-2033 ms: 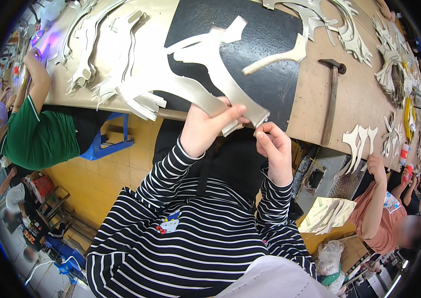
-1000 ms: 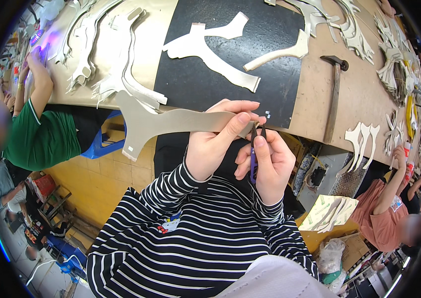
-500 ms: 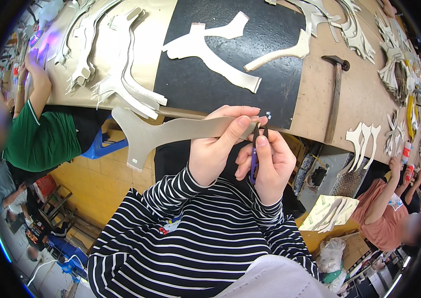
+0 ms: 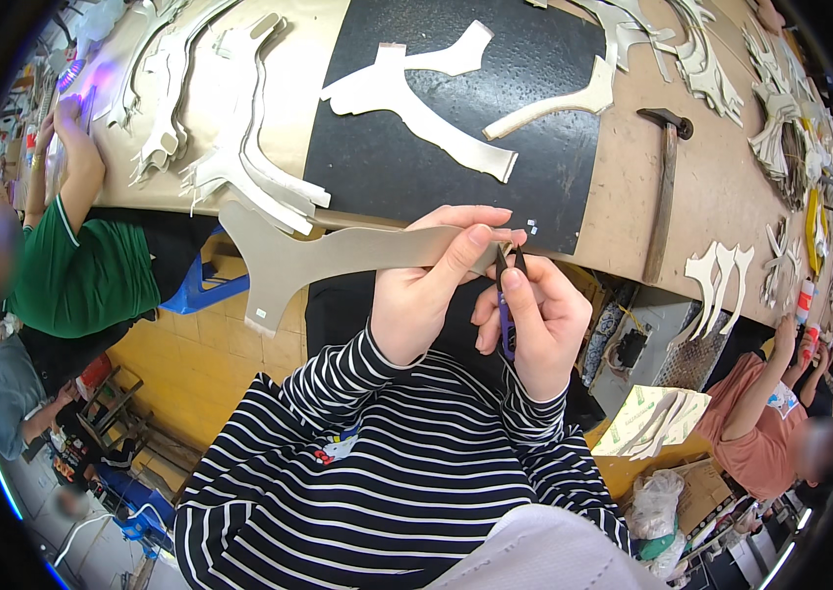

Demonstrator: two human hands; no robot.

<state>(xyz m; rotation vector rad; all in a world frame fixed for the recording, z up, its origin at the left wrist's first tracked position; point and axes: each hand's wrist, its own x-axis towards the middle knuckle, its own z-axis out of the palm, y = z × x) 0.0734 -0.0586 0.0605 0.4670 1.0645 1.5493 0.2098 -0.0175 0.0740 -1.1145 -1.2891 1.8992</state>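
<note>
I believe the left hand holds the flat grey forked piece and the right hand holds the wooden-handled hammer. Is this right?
No: the head view shows purple-handled snips in the right hand, not the wooden-handled hammer. The left hand does hold the flat grey forked piece.

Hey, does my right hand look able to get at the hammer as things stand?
Probably yes, after putting down the purple-handled snips: your right hand is occupied, but the hammer lies uncovered on the table to its right, with nothing visibly between.
</note>
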